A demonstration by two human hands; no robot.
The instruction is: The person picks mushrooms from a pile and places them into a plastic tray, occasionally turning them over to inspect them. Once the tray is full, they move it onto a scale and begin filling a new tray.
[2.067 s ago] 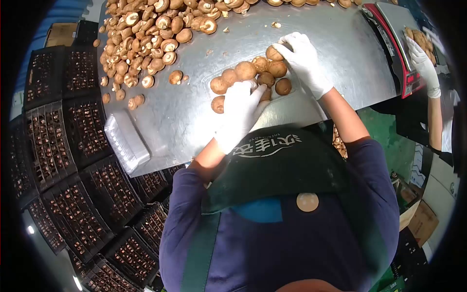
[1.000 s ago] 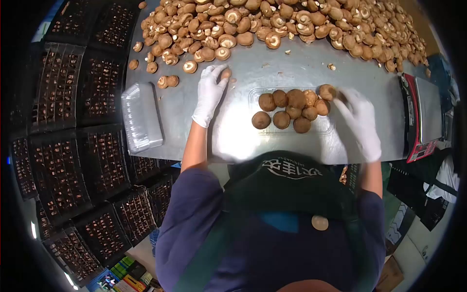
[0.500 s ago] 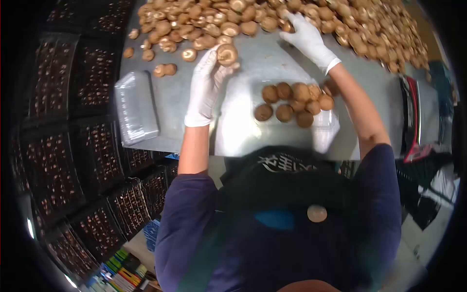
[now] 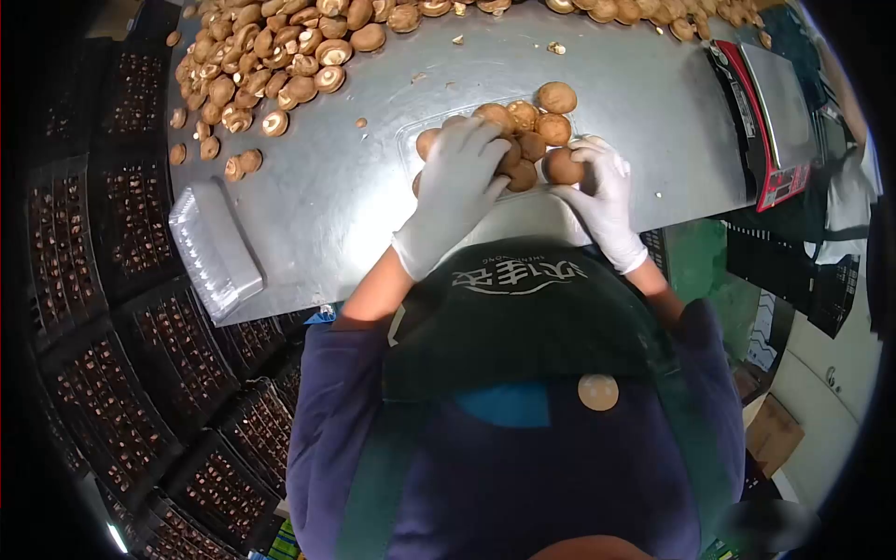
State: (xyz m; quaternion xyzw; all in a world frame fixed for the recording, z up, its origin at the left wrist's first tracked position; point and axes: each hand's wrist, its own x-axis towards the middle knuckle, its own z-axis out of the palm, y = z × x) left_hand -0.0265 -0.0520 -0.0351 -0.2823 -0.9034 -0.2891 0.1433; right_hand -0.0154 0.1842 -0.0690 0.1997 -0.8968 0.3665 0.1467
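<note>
Brown mushrooms [image 4: 532, 145] sit grouped in a shallow clear plastic tray [image 4: 405, 140] near the table's front edge. Wearing a white glove, my left hand [image 4: 453, 191] reaches over the left part of the group. Its fingers and thumb curve around a mushroom, and the palm hides others beneath it. At the right end, my right hand [image 4: 602, 196], also gloved, grips a mushroom [image 4: 563, 168] between thumb and fingers, cap outward. The near side of the tray is partly covered by my hands and dark apron.
A large mushroom pile [image 4: 280, 56] spreads along the metal table's [image 4: 336, 187] back and left. Clear empty trays [image 4: 215, 250] are stacked at the left edge. A red-sided scale [image 4: 770, 121] stands at the right. Black racks [image 4: 112, 373] holding mushrooms line the left side.
Both hands have come down to the tray, the right one from the pile. A mushroom is now in the right hand. The view has shifted, with the pile higher up.
</note>
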